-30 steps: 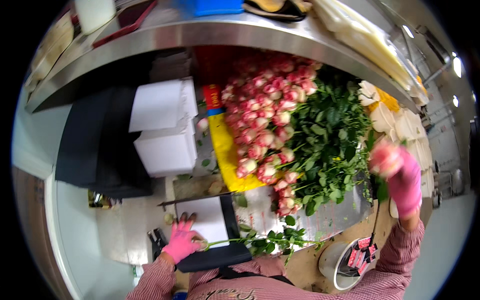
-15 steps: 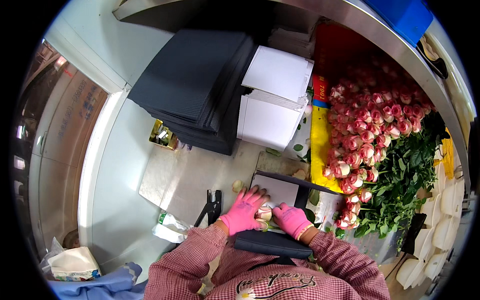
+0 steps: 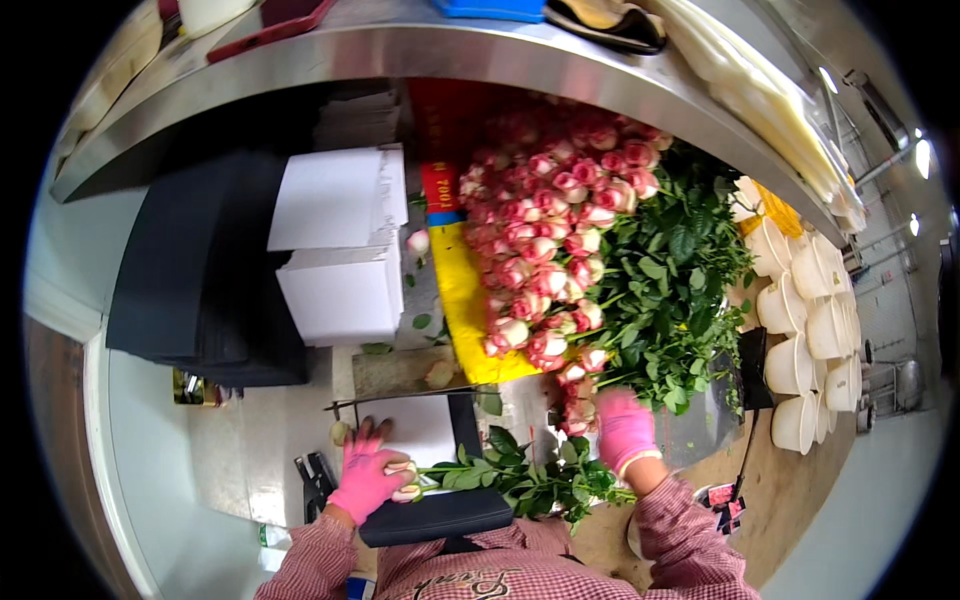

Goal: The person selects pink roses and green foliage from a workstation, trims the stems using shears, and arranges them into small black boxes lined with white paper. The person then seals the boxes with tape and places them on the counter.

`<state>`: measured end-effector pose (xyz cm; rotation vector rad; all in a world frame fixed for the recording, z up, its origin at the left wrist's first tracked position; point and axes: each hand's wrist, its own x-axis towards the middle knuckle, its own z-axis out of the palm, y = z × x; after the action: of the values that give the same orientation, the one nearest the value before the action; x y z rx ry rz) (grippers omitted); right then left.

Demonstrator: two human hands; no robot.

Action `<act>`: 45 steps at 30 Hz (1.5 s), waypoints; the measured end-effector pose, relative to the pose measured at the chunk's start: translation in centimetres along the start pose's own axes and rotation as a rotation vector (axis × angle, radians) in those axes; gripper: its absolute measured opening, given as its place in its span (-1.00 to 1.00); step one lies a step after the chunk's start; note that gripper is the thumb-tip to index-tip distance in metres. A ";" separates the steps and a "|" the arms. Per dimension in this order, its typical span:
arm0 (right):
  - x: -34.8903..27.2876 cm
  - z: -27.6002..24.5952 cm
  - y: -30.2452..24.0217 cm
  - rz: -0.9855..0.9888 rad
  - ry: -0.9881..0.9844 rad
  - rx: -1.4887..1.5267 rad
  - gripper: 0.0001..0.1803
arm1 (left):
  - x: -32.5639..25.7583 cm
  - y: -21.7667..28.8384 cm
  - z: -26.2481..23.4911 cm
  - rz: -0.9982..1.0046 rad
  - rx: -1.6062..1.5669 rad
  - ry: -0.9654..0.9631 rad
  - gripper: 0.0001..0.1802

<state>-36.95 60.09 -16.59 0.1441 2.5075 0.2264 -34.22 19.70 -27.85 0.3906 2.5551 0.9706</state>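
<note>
In a pink glove with dark fingertips, my left hand (image 3: 368,472) rests at the edge of a white sheet (image 3: 420,428). Its fingers are spread on the sheet, and a pale rose head (image 3: 404,482) is held between thumb and palm. Leafy rose stems (image 3: 535,480) stretch from there to the right. A dark board flap (image 3: 440,516) stands along the near side, by my waist. My right hand (image 3: 625,432), also gloved in pink, is by the lower end of a large heap of pink-and-white roses (image 3: 540,250); its fingers are blurred and partly hidden.
Stacked dark boards (image 3: 190,270) and white sheets (image 3: 335,245) stand at the back left. A black stapler-like tool (image 3: 316,480) lies left of my left hand. A metal shelf (image 3: 400,55) overhangs the back. White buckets (image 3: 795,365) are stacked at the right.
The view has swung right. My right hand has left the rose head and moved right to the rose heap, uncovering the leafy stems. My left hand stays at the rose head.
</note>
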 end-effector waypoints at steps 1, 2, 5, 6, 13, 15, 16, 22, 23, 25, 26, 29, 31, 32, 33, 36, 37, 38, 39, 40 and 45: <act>1.0 6.5 5.1 0.135 0.377 -0.180 -0.24 | 0.4 0.2 0.1 0.031 -0.011 -0.008 -0.67; 2.1 7.3 7.6 0.207 0.330 -0.204 -0.13 | 1.0 0.3 0.0 0.046 -0.007 -0.002 -0.66; 5.8 9.4 11.5 0.020 0.473 -0.370 -0.15 | 1.6 0.1 -0.1 0.022 -0.021 -0.025 -0.68; 7.0 10.1 11.6 -0.018 0.341 -0.302 -0.17 | 1.2 -0.3 0.0 0.050 0.019 -0.024 -0.69; 5.7 5.2 13.2 -0.240 0.284 -0.244 -0.76 | 1.9 1.3 -1.7 0.041 0.017 -0.032 -0.66; 0.2 0.9 13.6 -0.171 0.153 -0.328 -0.79 | 1.0 1.8 -1.8 0.057 0.097 -0.103 -0.62; -1.7 -2.2 13.8 -0.127 0.171 -0.363 -0.79 | 0.9 2.0 -1.7 0.051 0.074 -0.096 -0.62; -2.3 -15.2 12.0 -0.143 1.081 -0.118 -0.41 | 0.7 3.0 -2.7 -0.028 -0.035 -0.062 -0.61; -0.2 -15.7 10.7 -0.110 1.155 -0.082 -0.33 | 0.4 2.9 -3.1 -0.047 -0.025 -0.062 -0.61; 4.8 -14.2 9.2 -0.037 1.169 0.020 -0.08 | 0.7 2.9 -3.0 -0.038 -0.050 -0.087 -0.60; 7.7 -12.5 8.6 -0.022 1.169 0.075 0.03 | 0.9 2.9 -3.2 -0.031 -0.054 -0.110 -0.60; 15.1 -7.4 7.6 0.096 0.982 0.190 0.29 | 1.5 2.5 -2.8 0.060 0.049 -0.116 -0.58; 14.6 -7.6 7.9 0.123 0.858 0.229 0.30 | 1.1 2.0 -2.2 0.088 0.079 -0.088 -0.58; 13.9 -7.4 8.8 0.055 0.816 0.252 0.31 | 0.6 1.4 -1.6 0.080 0.060 -0.079 -0.58; 12.7 -8.1 9.2 0.015 0.760 0.226 0.30 | 0.5 1.7 -1.7 0.072 0.043 -0.067 -0.59; 8.6 -10.6 9.7 -0.212 0.866 0.203 -0.03 | 0.7 1.6 -2.0 0.038 0.011 -0.098 -0.60; 7.6 -11.4 9.4 -0.279 0.928 0.191 -0.15 | 0.2 1.5 -1.8 0.012 0.015 -0.075 -0.60; 7.1 -11.7 9.3 -0.337 0.991 0.182 -0.27 | 0.0 1.6 -1.9 0.007 0.044 -0.074 -0.60; 7.4 -11.9 9.0 -0.332 1.012 0.285 -0.34 | -0.1 1.7 -2.0 0.013 0.033 -0.072 -0.60; 7.9 -12.1 8.9 -0.318 1.033 0.385 -0.41 | 0.1 2.1 -2.2 0.026 0.020 -0.074 -0.59; 11.5 -15.1 8.1 -0.191 0.791 0.288 -0.65 | 1.0 1.6 -1.1 0.109 0.062 -0.038 -0.60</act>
<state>-54.69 67.84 -9.51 -0.0950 3.3053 -0.2059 -35.44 20.64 -26.24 0.5659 2.5568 0.9136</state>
